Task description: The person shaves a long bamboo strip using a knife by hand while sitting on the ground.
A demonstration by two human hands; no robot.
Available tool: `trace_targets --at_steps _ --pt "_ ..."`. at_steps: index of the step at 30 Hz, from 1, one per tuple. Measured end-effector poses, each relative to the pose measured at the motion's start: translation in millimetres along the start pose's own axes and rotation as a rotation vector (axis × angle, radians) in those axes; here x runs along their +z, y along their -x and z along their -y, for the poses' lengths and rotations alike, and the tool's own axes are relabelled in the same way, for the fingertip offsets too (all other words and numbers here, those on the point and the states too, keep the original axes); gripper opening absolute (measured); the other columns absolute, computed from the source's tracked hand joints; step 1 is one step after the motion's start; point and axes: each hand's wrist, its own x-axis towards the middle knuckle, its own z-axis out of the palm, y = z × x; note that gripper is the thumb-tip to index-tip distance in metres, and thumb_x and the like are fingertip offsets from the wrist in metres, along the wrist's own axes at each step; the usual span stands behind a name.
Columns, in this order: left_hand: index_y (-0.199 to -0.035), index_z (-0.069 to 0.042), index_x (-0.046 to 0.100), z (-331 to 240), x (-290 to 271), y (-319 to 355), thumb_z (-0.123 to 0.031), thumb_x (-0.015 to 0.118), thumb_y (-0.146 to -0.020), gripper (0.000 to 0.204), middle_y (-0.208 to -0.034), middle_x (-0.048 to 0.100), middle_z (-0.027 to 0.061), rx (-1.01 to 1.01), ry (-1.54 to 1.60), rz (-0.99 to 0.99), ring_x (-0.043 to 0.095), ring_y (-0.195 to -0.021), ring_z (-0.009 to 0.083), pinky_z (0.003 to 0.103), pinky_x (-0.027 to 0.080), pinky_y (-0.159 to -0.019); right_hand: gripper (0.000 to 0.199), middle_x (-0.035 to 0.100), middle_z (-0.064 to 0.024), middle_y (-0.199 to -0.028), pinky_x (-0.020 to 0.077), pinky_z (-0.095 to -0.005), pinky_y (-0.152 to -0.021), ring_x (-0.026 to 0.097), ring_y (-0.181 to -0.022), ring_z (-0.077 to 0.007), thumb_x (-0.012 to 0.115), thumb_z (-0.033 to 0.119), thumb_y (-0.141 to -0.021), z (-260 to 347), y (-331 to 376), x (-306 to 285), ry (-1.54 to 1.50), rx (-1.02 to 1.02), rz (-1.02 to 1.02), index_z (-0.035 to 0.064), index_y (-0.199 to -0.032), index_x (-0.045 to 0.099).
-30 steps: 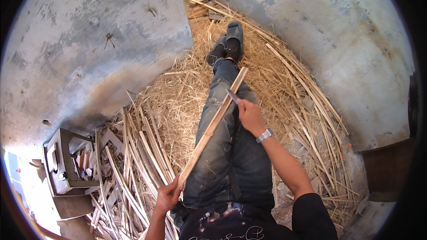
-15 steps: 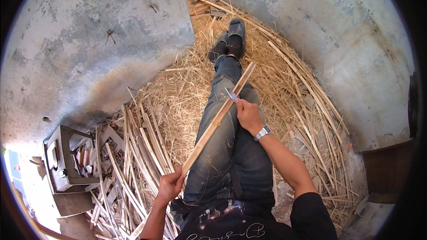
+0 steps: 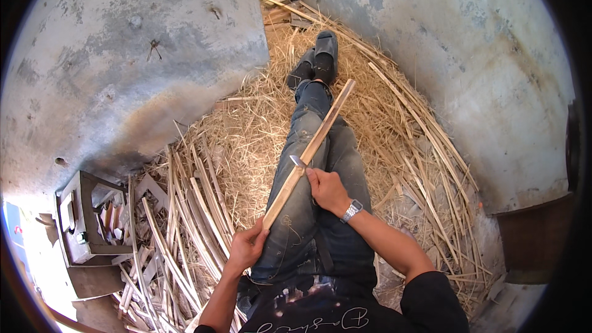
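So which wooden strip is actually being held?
The wooden strip slanting across the jeans, its near end in the left hand. The other strips lie off to either side, unheld.

Only lettering that shows: one line of thin white script [image 3: 311, 325] across the blk tee [image 3: 370, 308] the person wears, nr btm edge of view. Cursive, joined-up, w/ a big looped char at the R end & smaller loops trailing off L; the btm edge of view crops part of it. Just above it on the same tee, a blotchy pink-&-white print [image 3: 302, 293]; can't make out any chars in that. Silver wristwatch [image 3: 351, 210] on R wrist: dial's too small to get any nos. off it. No other text legible.
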Motion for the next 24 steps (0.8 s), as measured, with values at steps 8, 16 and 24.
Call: trace_targets --at_steps 8,16,24 --pt "-0.138 0.008 0.063 -13.3 8.1 -17.6 -0.015 0.070 -0.104 0.042 -0.136 0.070 0.0230 -0.260 0.240 0.096 0.065 -0.128 0.0210 0.030 0.047 -0.109 0.043 0.062 -0.0277 -0.071 0.0489 -0.0547 -0.059 0.063 -0.067 -0.0493 0.055 0.032 -0.110 4.0 11.8 -4.0 -0.103 0.040 0.135 0.0006 -0.083 0.066" --pt "-0.140 0.008 0.062 -7.1 10.1 -7.9 -0.016 0.070 -0.105 0.043 -0.135 0.071 0.0219 -0.188 0.211 0.073 0.066 -0.125 0.0175 0.028 0.049 -0.106 0.045 0.065 -0.0289 -0.077 0.0491 -0.0575 -0.063 0.065 -0.075 -0.0511 0.053 0.035 -0.110 -38.6 -82.5 -43.0 0.153 0.070 -0.210 0.0004 -0.085 0.067" --pt "-0.135 0.008 0.066 -30.3 11.9 -16.6 -0.017 0.070 -0.105 0.039 -0.130 0.073 0.0216 -0.168 0.119 0.086 0.067 -0.121 0.0173 0.029 0.050 -0.104 0.045 0.062 -0.0282 -0.071 0.0475 -0.0557 -0.059 0.062 -0.068 -0.0499 0.053 0.033 -0.111 -32.6 -52.7 -11.6 0.083 -0.032 -0.165 -0.0005 -0.083 0.064"
